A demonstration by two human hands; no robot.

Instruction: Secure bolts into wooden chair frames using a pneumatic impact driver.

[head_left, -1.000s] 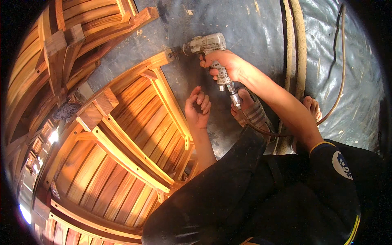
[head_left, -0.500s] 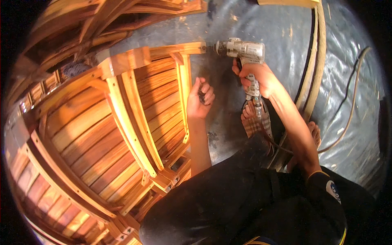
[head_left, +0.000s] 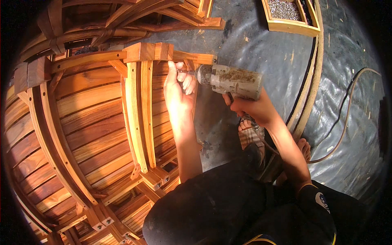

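Note:
A dirty grey air screwdriver [head_left: 232, 81] with a hose at its handle is gripped in my right hand [head_left: 255, 107], its nose pointing left. My left hand [head_left: 181, 83] is closed, fingers curled and thumb raised, right beside the driver's bit. What it holds is hidden by the fingers. Both the bit and my left fingertips are close to the top rail of a slatted wooden frame [head_left: 136, 118], below a jointed wooden block [head_left: 149, 52]. I cannot tell whether the bit touches the wood.
At the top right stands a wooden box [head_left: 294, 27] filled with small metal screws. Beside it run long wooden poles [head_left: 312, 81] on dark plastic sheeting [head_left: 261, 49]. A brown hose [head_left: 350, 118] curves across the sheet. More wooden frames [head_left: 163, 24] stand at the back. Bare feet [head_left: 304, 148] show below.
My left hand and the driver have moved left, to the frame's top rail. The driver sits lower in view and nearer my left hand. The view has shifted, showing the box of screws.

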